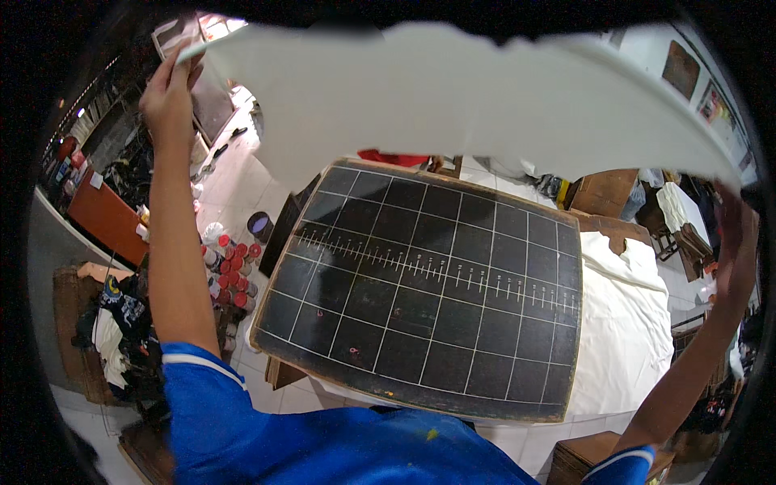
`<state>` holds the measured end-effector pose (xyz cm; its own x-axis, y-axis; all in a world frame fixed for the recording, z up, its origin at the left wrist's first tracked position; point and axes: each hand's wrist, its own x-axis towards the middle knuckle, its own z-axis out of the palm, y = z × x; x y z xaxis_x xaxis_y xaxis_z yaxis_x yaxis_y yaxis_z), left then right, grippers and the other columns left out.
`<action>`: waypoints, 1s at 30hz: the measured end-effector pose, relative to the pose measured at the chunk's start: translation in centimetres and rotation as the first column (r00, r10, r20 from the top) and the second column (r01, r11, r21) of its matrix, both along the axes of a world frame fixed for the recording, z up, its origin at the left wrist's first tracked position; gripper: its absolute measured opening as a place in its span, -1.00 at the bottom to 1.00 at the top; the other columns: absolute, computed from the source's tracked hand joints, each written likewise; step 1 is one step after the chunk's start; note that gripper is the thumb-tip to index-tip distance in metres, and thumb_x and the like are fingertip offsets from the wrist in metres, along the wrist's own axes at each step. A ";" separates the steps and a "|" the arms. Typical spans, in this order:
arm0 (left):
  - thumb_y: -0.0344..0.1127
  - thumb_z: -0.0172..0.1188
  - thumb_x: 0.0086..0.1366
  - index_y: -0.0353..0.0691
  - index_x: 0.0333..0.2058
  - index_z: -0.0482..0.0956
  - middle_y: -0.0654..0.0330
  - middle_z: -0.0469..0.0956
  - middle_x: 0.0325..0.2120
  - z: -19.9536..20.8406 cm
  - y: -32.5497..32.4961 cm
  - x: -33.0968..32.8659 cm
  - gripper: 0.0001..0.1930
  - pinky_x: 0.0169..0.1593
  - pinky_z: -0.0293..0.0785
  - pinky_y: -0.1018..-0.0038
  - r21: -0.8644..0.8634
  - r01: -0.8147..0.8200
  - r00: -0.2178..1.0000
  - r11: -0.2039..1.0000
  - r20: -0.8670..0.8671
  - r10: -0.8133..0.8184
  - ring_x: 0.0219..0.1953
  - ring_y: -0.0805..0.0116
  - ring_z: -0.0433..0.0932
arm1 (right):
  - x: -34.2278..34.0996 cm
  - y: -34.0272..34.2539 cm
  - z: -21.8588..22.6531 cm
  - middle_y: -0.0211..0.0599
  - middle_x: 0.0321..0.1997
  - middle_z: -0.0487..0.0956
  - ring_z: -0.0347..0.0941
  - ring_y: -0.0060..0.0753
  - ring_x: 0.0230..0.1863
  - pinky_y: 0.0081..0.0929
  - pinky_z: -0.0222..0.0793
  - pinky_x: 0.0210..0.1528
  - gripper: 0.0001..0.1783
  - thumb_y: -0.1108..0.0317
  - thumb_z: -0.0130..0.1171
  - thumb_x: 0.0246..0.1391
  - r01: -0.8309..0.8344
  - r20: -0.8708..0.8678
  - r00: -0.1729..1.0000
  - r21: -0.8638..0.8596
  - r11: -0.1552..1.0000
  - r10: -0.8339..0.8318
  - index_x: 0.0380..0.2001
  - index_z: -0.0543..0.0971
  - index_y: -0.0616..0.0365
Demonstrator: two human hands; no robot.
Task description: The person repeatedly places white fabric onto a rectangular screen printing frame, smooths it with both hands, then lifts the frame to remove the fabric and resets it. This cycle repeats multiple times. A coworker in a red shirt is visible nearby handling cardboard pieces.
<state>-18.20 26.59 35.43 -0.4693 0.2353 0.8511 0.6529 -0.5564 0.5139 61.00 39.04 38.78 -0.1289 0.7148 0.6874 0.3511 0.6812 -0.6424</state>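
The left hand (171, 97) pinches and the dim right hand (734, 214) apparently grips the pale sheet (485, 97), spread aloft beyond the gridded board's (388, 319) far edge, likely next needing level, taut lowering.

Red-lidded containers (236, 265) near a dark tub (259, 226), pale floor tiles (229, 192), brown box (594, 453) at lower right

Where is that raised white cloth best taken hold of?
Probably by its edge at both ends, one hand coming from each side. The cloth looks thin and wide, so a single hold would likely let it sag. The left hand pinches its left end; the right hand is at the other, its grip too blurred to judge.
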 end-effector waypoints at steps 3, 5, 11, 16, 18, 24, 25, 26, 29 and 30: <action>-0.47 0.08 0.50 -0.33 0.19 0.64 0.10 0.68 0.07 -7.8 -5.7 1.6 -0.65 0.21 0.54 0.42 -0.202 -0.257 0.966 0.945 -0.018 0.259 0.09 0.35 0.65 | 1.4 -3.9 -8.1 -0.04 0.27 0.60 0.51 -0.27 0.29 -0.26 0.35 0.35 -0.41 -0.01 0.00 0.53 -0.121 -0.267 0.962 -0.229 0.966 0.058 0.27 0.51 0.32; -0.51 0.08 0.43 -0.37 0.20 0.62 0.07 0.67 0.11 -13.7 -9.7 3.1 -0.60 0.23 0.49 0.38 -0.348 -0.358 0.933 0.866 -0.099 0.346 0.10 0.31 0.63 | 1.1 -6.8 -13.7 -0.12 0.15 0.66 0.55 -0.34 0.17 -0.31 0.37 0.29 -0.41 -0.04 0.00 0.53 -0.200 -0.347 0.934 -0.298 0.933 0.089 0.20 0.56 0.33; -0.37 0.17 0.45 -0.34 0.16 0.65 0.24 0.71 -0.03 -29.4 -16.2 9.1 -0.63 -0.04 0.53 0.54 -0.469 0.034 0.919 0.883 0.362 0.157 -0.14 0.50 0.61 | -1.3 -12.5 -27.3 -0.46 -0.33 0.57 0.46 -0.60 -0.27 -0.53 0.41 -0.15 -0.76 0.25 0.25 0.39 0.076 -0.174 0.966 -0.521 0.850 -0.193 -0.22 0.62 0.24; -0.33 0.31 0.46 -0.23 0.11 0.62 0.35 0.64 -0.21 -36.7 -14.3 12.9 -0.70 -0.29 0.48 0.63 -0.496 0.253 0.538 0.830 0.786 0.306 -0.29 0.63 0.55 | -3.4 -12.6 -34.4 -0.52 -0.33 0.58 0.40 -0.73 -0.33 -0.67 0.29 -0.28 -0.84 0.48 0.36 0.26 -0.092 -0.259 0.948 -0.781 0.618 -0.186 -0.19 0.55 0.15; -0.38 0.28 0.46 -0.19 0.29 0.41 0.26 0.62 -0.15 -37.3 -14.0 14.3 -0.53 -0.28 0.52 0.58 -0.368 0.236 0.519 0.899 0.830 0.204 -0.27 0.54 0.58 | -3.9 -12.9 -35.6 -0.44 -0.25 0.62 0.50 -0.65 -0.28 -0.60 0.41 -0.21 -0.66 0.48 0.39 0.22 -0.053 -0.248 0.925 -0.835 0.548 -0.288 0.00 0.51 0.20; -0.37 0.34 0.40 -0.14 0.36 0.18 0.15 0.57 -0.05 -37.0 -14.4 17.0 -0.33 -0.34 0.59 0.48 -0.352 0.196 0.220 0.915 0.926 0.308 -0.23 0.36 0.60 | -4.0 -14.6 -36.0 -0.19 -0.10 0.69 0.65 -0.39 -0.12 -0.42 0.57 0.05 -0.28 0.50 0.45 0.12 -0.079 -0.184 0.935 -0.941 0.330 -0.302 0.29 0.34 0.34; -0.32 0.40 0.37 -0.17 0.30 0.24 0.18 0.57 -0.07 -37.1 -14.5 17.0 -0.36 -0.36 0.59 0.48 -0.356 0.218 0.209 0.909 0.926 0.313 -0.20 0.34 0.63 | -4.1 -14.6 -36.0 -0.23 -0.14 0.70 0.65 -0.43 -0.17 -0.45 0.58 -0.01 -0.44 0.45 0.42 0.16 -0.098 -0.207 0.936 -0.930 0.354 -0.285 0.18 0.47 0.35; -0.30 0.41 0.36 -0.17 0.29 0.26 0.19 0.57 -0.07 -37.3 -14.6 17.0 -0.37 -0.36 0.59 0.48 -0.363 0.259 0.192 0.895 0.928 0.320 -0.19 0.33 0.63 | -4.0 -14.4 -36.0 -0.25 -0.17 0.71 0.65 -0.44 -0.18 -0.45 0.58 -0.03 -0.51 0.43 0.40 0.18 -0.078 -0.169 0.945 -0.948 0.309 -0.279 0.13 0.51 0.34; -0.28 0.44 0.35 -0.18 0.18 0.40 0.24 0.59 -0.10 -37.9 -14.8 16.0 -0.48 -0.36 0.57 0.51 -0.364 0.348 0.164 0.864 0.931 0.326 -0.15 0.31 0.66 | -4.2 -13.5 -35.8 -0.30 -0.22 0.72 0.66 -0.48 -0.21 -0.47 0.59 -0.08 -0.69 0.36 0.35 0.23 0.001 -0.046 0.974 -0.979 0.205 -0.222 -0.03 0.62 0.32; -0.28 0.44 0.35 -0.19 0.16 0.43 0.24 0.60 -0.12 -38.0 -14.9 15.6 -0.50 -0.36 0.56 0.52 -0.360 0.378 0.149 0.853 0.933 0.328 -0.15 0.32 0.67 | -4.2 -13.2 -35.7 -0.32 -0.23 0.72 0.66 -0.50 -0.22 -0.48 0.58 -0.10 -0.72 0.34 0.34 0.25 0.045 0.008 0.983 -0.980 0.195 -0.185 -0.08 0.64 0.31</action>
